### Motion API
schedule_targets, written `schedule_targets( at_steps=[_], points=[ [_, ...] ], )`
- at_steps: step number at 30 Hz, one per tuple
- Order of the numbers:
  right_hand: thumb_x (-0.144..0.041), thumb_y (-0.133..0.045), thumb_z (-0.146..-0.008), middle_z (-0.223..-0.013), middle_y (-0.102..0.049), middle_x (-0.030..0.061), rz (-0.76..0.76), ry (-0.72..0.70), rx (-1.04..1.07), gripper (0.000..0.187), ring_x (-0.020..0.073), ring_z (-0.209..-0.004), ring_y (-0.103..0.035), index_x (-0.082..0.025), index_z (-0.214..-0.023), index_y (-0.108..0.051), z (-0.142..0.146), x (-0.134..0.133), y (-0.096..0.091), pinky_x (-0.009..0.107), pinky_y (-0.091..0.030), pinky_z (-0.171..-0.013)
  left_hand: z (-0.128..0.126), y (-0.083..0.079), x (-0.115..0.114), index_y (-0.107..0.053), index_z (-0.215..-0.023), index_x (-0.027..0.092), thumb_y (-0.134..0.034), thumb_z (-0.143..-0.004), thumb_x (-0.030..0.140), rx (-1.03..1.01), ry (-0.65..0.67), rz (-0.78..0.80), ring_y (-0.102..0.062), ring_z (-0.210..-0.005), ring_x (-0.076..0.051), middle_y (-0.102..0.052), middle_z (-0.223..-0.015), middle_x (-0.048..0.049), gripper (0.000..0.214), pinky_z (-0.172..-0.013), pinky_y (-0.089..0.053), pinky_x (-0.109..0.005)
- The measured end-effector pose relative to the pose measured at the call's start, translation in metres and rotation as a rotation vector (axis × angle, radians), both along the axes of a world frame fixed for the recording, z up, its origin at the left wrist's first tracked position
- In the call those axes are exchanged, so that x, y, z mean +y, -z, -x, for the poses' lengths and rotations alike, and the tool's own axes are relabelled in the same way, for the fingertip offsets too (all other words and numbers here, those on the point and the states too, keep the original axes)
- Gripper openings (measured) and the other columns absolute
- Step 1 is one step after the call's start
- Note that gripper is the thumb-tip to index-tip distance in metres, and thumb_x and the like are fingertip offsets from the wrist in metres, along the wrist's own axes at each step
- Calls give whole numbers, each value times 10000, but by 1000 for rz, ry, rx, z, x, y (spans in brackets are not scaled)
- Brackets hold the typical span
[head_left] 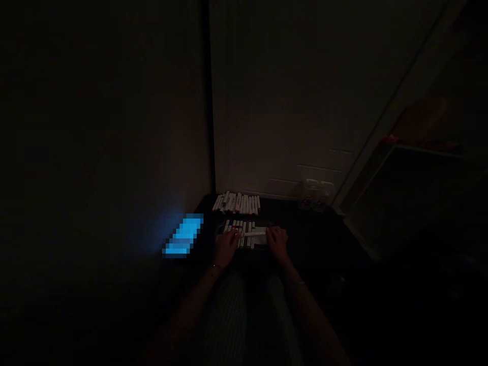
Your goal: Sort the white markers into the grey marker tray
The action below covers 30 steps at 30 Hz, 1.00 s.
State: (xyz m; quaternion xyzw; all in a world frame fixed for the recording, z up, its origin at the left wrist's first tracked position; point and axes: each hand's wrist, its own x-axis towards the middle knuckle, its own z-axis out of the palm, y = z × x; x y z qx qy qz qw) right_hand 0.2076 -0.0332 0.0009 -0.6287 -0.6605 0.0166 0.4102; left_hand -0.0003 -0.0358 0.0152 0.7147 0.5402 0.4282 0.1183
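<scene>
The scene is very dark. My left hand (225,247) and my right hand (277,242) are low in the middle, both closed on the ends of one white marker (253,234) held crosswise between them. Under it lies a dark case (267,223) with a row of white markers (239,227) inside. A second row of several loose white markers (237,203) lies further back, against the wall.
A glowing blue screen (183,236) lies to the left of my left hand. A pale wall or door (282,101) rises behind the markers. A dim shelf or box (412,203) stands at the right. Small pale packets (315,195) sit at the wall's foot.
</scene>
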Motion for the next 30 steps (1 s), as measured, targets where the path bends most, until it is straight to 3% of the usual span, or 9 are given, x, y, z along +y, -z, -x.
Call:
schedule_targets(
  at_steps=[3, 8, 16, 30],
  points=[
    [-458, -360, -856, -961, -532, 27, 19, 22, -10, 352, 176, -918, -401, -238, -823, -633, -1, -2, 3, 310, -290, -774, 8, -4, -2, -599, -906, 231, -405, -826, 368, 166, -53, -41, -470, -946, -207, -613, -932, -41, 251, -814, -309, -365],
    [-489, -386, -834, -970, -521, 44, 44, 68, -29, 373, 184, -885, -408, -235, -784, -653, 1, -3, 5, 310, -299, -734, 18, -4, 7, -603, -893, 243, -398, -831, 401, 275, 24, -25, -460, -944, -204, -617, -975, -22, 266, -805, -290, -363],
    [-470, -328, -862, -899, -528, 64, 4, 65, -71, 428, 178, -851, -424, -217, -782, -663, 2, -11, 2, 330, -287, -802, 11, 6, 25, -597, -943, 239, -342, -837, 437, 154, 20, 109, -559, -853, -152, -645, -935, -6, 340, -730, -357, -258],
    [-472, -337, -856, -913, -539, 67, -13, 71, -20, 432, 186, -875, -415, -203, -773, -665, 3, -12, -2, 316, -296, -809, 10, 14, 27, -593, -987, 234, -368, -830, 423, 154, 41, 64, -561, -912, -169, -643, -978, -20, 333, -782, -363, -286]
  ],
)
